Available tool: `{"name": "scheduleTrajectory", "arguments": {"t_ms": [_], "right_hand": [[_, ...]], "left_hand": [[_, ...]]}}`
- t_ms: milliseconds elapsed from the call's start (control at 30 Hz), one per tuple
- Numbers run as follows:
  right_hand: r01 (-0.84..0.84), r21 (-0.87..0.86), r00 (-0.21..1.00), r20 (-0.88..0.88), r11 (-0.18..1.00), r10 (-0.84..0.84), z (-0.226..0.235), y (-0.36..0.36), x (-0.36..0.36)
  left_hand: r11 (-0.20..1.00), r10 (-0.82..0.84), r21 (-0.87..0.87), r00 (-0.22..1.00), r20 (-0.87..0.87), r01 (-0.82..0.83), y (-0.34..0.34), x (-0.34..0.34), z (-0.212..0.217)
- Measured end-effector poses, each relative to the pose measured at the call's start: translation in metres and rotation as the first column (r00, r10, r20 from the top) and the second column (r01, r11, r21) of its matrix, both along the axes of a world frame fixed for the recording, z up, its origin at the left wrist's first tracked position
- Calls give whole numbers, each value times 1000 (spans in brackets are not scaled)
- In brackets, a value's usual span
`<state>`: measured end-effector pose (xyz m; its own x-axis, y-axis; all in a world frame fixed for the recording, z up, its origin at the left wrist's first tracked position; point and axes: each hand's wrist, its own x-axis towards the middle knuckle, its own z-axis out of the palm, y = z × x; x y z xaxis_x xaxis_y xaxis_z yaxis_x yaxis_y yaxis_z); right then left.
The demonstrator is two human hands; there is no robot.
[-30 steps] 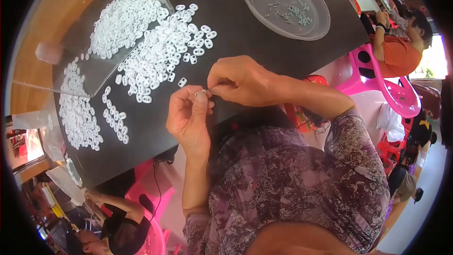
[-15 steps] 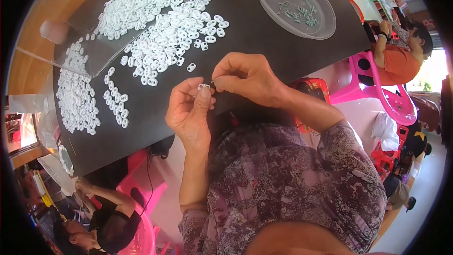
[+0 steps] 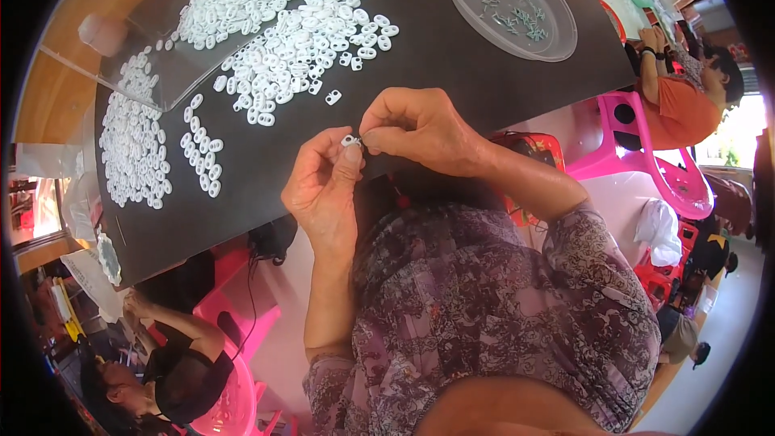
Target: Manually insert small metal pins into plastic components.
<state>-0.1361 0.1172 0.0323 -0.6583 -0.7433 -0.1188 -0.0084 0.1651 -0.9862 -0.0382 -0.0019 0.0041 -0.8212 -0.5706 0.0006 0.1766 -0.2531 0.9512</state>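
My left hand (image 3: 324, 190) pinches a small white two-holed plastic piece (image 3: 349, 140) between thumb and fingers, just beyond the table's near edge. Right against it, my right hand (image 3: 428, 131) has thumb and forefinger pressed together. Whatever those fingertips hold is too small to name. Many similar white oval pieces with two holes lie heaped on the dark table, the closest being a central heap (image 3: 278, 60). A single white piece (image 3: 333, 97) rests just past my hands. At the far right sits a round clear plastic dish (image 3: 457, 2) with thin grey-green metal bits (image 3: 529, 26).
A clear plastic panel (image 3: 165, 101) stands among the heaps. Another white heap (image 3: 133, 145) and a short double row of pieces (image 3: 200, 148) lie left. A co-worker (image 3: 161, 383) sits lower left, another (image 3: 686, 105) upper right, near a pink plastic chair (image 3: 609, 141).
My right fingertips have come in from a small gap to meet the white piece. The piece has turned slightly in my left hand. The whole view has shifted a little.
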Motion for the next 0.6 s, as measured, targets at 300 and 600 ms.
{"name": "scheduleTrajectory", "arguments": {"t_ms": [300, 600], "right_hand": [[-10, 28, 999, -31, 1000, 11, 0, -1, 6], [-9, 44, 996, -84, 999, 12, 1, -1, 7]], "left_hand": [[997, -25, 66, 998, -57, 29, -2, 6, -5], [999, -31, 30, 999, -26, 31, -2, 8, -4]]}}
